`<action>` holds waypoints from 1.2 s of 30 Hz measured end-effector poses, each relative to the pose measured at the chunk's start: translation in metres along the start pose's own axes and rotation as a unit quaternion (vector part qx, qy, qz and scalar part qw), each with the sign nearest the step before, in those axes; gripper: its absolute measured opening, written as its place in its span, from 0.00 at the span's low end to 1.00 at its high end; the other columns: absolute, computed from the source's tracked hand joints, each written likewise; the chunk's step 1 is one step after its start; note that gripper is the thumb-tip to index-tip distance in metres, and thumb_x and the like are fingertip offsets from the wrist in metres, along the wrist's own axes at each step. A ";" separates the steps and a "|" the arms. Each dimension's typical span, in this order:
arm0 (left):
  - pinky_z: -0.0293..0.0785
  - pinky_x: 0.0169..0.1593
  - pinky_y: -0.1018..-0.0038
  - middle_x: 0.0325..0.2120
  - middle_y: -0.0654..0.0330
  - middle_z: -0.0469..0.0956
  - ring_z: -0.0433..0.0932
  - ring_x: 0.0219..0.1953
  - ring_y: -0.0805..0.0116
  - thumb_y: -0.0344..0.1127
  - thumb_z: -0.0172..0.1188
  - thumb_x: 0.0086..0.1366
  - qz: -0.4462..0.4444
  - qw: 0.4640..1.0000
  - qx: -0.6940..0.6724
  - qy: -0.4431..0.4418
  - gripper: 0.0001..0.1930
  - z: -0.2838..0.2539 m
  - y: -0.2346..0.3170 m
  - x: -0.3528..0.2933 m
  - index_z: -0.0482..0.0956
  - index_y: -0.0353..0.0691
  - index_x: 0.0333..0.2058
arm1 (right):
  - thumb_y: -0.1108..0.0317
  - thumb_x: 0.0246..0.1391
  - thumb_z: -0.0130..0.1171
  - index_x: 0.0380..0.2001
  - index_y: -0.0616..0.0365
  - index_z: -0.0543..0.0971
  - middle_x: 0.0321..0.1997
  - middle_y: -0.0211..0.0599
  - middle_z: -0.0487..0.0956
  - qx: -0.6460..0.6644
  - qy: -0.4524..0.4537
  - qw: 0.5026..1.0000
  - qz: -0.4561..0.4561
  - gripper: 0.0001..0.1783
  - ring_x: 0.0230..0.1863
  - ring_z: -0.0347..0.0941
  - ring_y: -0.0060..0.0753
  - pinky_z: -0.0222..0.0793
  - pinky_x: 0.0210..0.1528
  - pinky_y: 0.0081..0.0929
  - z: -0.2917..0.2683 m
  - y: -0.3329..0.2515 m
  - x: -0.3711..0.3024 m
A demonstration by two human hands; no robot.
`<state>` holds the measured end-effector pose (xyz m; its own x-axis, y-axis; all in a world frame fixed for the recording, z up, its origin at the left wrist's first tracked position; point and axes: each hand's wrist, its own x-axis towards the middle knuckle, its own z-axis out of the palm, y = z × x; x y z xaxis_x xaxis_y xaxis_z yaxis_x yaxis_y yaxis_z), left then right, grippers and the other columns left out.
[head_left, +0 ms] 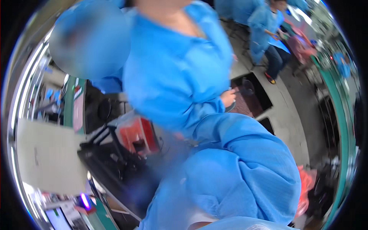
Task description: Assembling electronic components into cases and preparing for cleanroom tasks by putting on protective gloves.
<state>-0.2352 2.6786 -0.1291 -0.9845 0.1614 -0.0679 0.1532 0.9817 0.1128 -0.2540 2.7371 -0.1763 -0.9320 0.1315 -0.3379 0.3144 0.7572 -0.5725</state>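
Note:
Neither of my hands can be made out. A large blue sleeve (264, 165) bends across the lower right, close to the camera; whose it is I cannot tell, and its cuff end is lost in blur. In front stands a co-worker in a blue gown (165, 69). That person's hand (229, 97) points right, beside a dark, rounded object (246, 88) too blurred to name. Left of the sleeve are a black monitor-like panel on a stand (119, 161) and a red bin (140, 132).
A pale panel (50, 157) stands at left, above a glowing purple lamp (85, 201). Another person (268, 34) in blue sits at the far right. A green-edged bench (341, 115) curves along the right, with a red plastic bag (304, 189) near the floor.

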 end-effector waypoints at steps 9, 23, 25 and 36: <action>0.73 0.38 0.73 0.27 0.60 0.81 0.76 0.32 0.75 0.36 0.64 0.56 0.099 0.838 -0.495 -0.206 0.13 0.126 -0.144 0.075 0.81 0.35 0.38 | 0.40 0.40 0.65 0.25 0.55 0.81 0.28 0.42 0.81 0.067 -0.053 0.996 -0.006 0.26 0.30 0.77 0.44 0.71 0.35 0.40 0.026 -0.007 0.047; 0.74 0.43 0.61 0.35 0.49 0.80 0.79 0.39 0.50 0.45 0.60 0.57 0.014 0.916 -0.307 -0.259 0.18 0.143 -0.074 0.142 0.80 0.39 0.40 | 0.44 0.42 0.66 0.25 0.58 0.80 0.25 0.41 0.80 0.232 -0.029 0.972 0.024 0.25 0.27 0.76 0.38 0.70 0.31 0.37 0.031 0.062 0.122; 0.74 0.45 0.59 0.36 0.47 0.80 0.78 0.41 0.48 0.44 0.58 0.57 0.019 0.919 -0.278 -0.280 0.17 0.134 -0.050 0.169 0.81 0.40 0.40 | 0.44 0.43 0.65 0.27 0.58 0.81 0.26 0.41 0.80 0.214 -0.017 0.976 0.035 0.25 0.28 0.76 0.39 0.70 0.31 0.37 0.025 0.076 0.147; 0.71 0.48 0.56 0.41 0.44 0.78 0.75 0.46 0.44 0.44 0.54 0.60 0.030 0.896 -0.288 -0.336 0.18 0.116 0.067 0.294 0.79 0.37 0.43 | 0.42 0.54 0.51 0.34 0.52 0.82 0.32 0.44 0.81 0.134 0.005 0.984 0.114 0.24 0.35 0.77 0.50 0.71 0.38 0.43 -0.094 0.126 0.235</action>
<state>-0.5046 2.8033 -0.2569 -0.6725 0.4259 -0.6053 -0.0559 0.7863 0.6153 -0.4502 2.9237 -0.2573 -0.8329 0.2853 -0.4743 0.5508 0.5117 -0.6594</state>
